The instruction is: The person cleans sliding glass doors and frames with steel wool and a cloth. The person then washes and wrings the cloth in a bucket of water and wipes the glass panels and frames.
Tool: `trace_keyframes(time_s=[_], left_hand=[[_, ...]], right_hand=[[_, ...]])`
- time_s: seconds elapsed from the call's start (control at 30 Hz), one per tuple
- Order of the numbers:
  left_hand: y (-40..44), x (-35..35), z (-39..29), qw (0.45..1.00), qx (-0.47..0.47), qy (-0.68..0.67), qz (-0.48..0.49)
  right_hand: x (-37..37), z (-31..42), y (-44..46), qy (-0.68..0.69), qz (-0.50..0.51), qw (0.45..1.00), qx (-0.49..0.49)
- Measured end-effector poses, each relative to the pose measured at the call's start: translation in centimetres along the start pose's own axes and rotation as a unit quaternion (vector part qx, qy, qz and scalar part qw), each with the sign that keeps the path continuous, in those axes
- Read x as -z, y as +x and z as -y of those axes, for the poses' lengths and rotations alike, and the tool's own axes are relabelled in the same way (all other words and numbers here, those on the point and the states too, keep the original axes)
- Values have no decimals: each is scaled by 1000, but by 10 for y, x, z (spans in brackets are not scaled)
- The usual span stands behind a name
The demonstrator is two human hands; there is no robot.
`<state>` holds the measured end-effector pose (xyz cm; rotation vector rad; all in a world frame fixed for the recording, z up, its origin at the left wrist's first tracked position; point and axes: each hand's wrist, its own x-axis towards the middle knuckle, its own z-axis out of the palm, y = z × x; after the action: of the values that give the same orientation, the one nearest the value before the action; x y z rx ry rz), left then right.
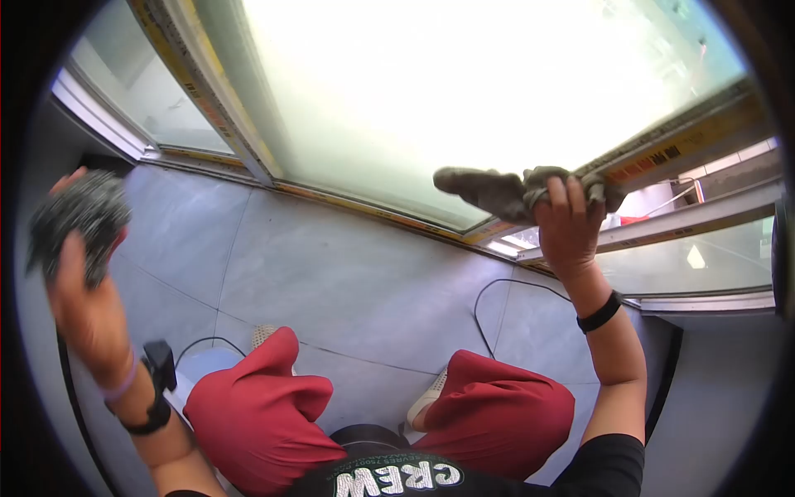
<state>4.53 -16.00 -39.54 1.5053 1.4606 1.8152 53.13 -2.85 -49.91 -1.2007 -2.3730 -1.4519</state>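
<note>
My left hand (87,319) is raised at the far left, closed around a dark grey, speckled wad of cloth (87,211) that is slightly smeared by motion. At the upper right, my right hand (570,232) grips a bunched grey-green rag (489,190). That rag lies against the edge of the framed glass panel (364,124), and one end of it hangs out to the left across the glass. The panel's frame (671,145) bears yellow tape with dark and red print.
Grey tiled floor (331,257) stretches below the panel. A black cable (476,311) curves over it near my right knee. Another glass pane (161,91) stands at the upper left, and a lower pane (704,257) at the right. My legs in red trousers (505,414) are bent in front.
</note>
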Motion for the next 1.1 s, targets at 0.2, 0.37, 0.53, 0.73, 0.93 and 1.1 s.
trace_keyframes(time_s=[0.2, 0.37, 0.53, 0.73, 0.93, 1.1], left_hand=[[59, -27, 143, 967, 247, 8, 68], [77, -53, 217, 955, 273, 85, 82], [83, -46, 240, 957, 268, 105, 44], [101, -46, 250, 949, 290, 65, 108], [98, -48, 247, 954, 282, 46, 93], [93, -46, 250, 957, 276, 41, 83]], right_hand=[[-93, 102, -76, 91, 104, 975, 174], [-134, 182, -106, 154, 148, 962, 167], [-125, 238, -85, 156, 265, 945, -108], [-112, 272, -38, 243, 304, 870, -302], [-104, 400, 92, 369, 153, 899, -182], [-89, 419, 142, 384, 182, 903, -60]])
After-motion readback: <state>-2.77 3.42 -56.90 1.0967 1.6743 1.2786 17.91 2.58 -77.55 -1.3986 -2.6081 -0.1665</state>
